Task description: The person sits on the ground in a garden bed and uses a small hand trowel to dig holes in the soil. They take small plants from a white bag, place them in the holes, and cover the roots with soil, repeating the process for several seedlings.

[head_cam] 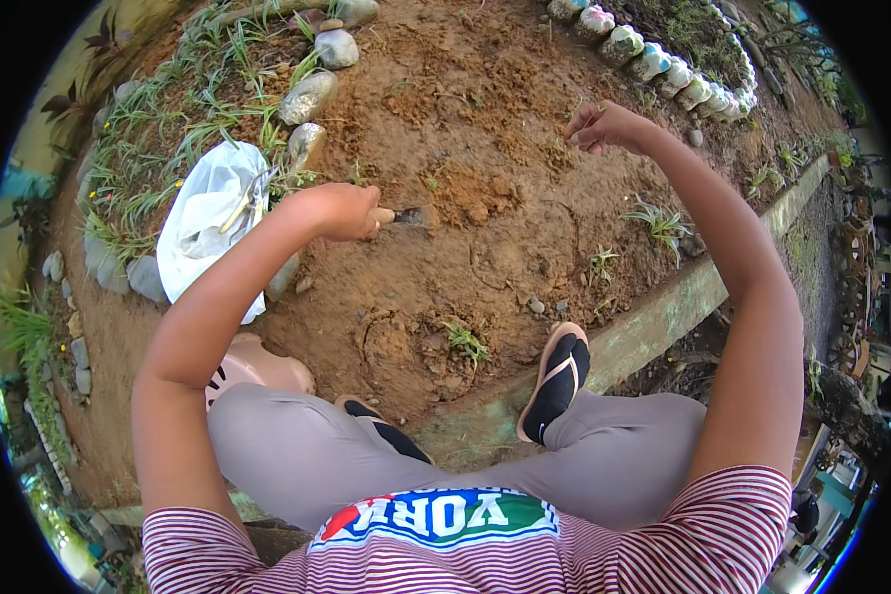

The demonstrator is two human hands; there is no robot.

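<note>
My left hand (345, 211) grips the wooden handle (382, 215) of a small garden trowel. The trowel's dark, soil-smeared blade (413, 217) points right, at the loosened brown soil (482, 197). Farther out and to the right, my right hand (601, 128) is held over the ground with thumb and fingers pinched on what looks like a thin weed sprig (575, 111), mostly hidden by the fingers. Left of my left hand, a white plastic bag (200, 215) bears yellow-handled pruning shears (246, 204) on top.
Stones (308, 100) edge a bed of striped grassy plants (215, 111). White-painted stones (657, 63) ring another bed. Small spider-like plants (466, 341) grow near my sandalled feet (560, 379). A low concrete curb (661, 312) runs along the right. Beside my left knee stands a pink plastic stool (267, 364).
</note>
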